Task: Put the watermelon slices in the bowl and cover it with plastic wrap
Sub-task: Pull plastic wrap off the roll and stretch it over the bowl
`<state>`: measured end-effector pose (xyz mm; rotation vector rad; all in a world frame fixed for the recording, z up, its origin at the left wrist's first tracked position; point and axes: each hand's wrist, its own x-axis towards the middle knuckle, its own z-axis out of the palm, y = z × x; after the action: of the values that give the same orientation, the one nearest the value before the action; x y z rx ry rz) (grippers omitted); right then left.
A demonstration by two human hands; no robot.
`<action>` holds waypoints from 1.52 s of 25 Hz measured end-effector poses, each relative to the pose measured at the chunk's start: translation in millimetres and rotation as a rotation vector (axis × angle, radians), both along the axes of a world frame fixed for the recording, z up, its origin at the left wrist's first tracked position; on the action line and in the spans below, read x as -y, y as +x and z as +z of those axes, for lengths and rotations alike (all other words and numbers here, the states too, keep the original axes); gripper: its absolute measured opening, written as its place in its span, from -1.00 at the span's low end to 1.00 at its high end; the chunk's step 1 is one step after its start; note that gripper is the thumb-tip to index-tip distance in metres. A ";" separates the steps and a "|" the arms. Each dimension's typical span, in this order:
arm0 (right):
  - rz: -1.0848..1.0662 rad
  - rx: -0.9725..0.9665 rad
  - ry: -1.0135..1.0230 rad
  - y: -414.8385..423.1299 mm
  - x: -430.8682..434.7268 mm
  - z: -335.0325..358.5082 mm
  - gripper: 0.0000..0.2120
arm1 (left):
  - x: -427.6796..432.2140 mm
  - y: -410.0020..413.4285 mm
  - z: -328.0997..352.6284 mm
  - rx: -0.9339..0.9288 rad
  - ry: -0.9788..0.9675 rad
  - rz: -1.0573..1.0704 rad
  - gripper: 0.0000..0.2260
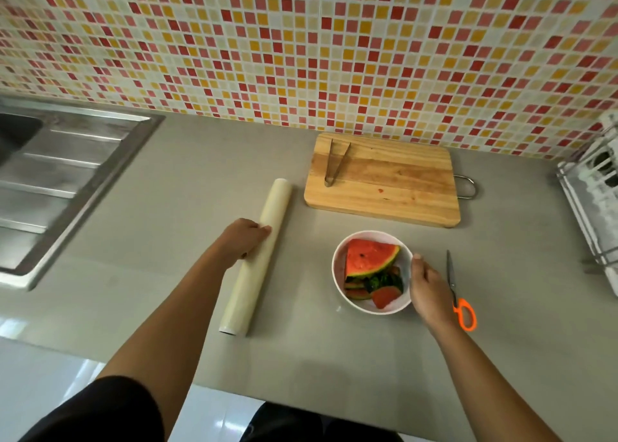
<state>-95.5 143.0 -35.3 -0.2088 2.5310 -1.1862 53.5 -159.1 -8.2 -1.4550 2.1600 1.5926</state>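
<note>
Bare forearms; a black short sleeve.

1. The person's left arm reaches forward, bare from a dark short sleeve.
2. The left hand lies palm down, fingers curled over something.
3. The right arm stretches forward, bare.
4. The right hand is cupped, fingertips touching a rim.

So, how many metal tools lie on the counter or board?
2: tongs on the cutting board, scissors right of the bowl. None seem hidden.
</note>
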 end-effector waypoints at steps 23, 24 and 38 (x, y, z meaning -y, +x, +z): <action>0.002 0.162 -0.952 -49.0 64.7 200.9 -0.88 | -135.5 -77.6 121.5 -0.889 0.278 -0.138 -0.79; -0.024 0.162 -0.971 -49.6 65.2 202.0 -0.90 | -137.2 -78.1 122.4 -0.891 0.237 -0.152 -0.81; 0.026 0.003 -0.859 -50.0 68.4 229.3 -0.96 | -159.3 -76.0 127.3 -1.000 -0.094 -0.027 -0.72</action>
<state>-145.5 74.6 194.0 -0.4287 1.8435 -2.1736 -22.5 0.2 119.1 -0.6397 2.6703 2.5999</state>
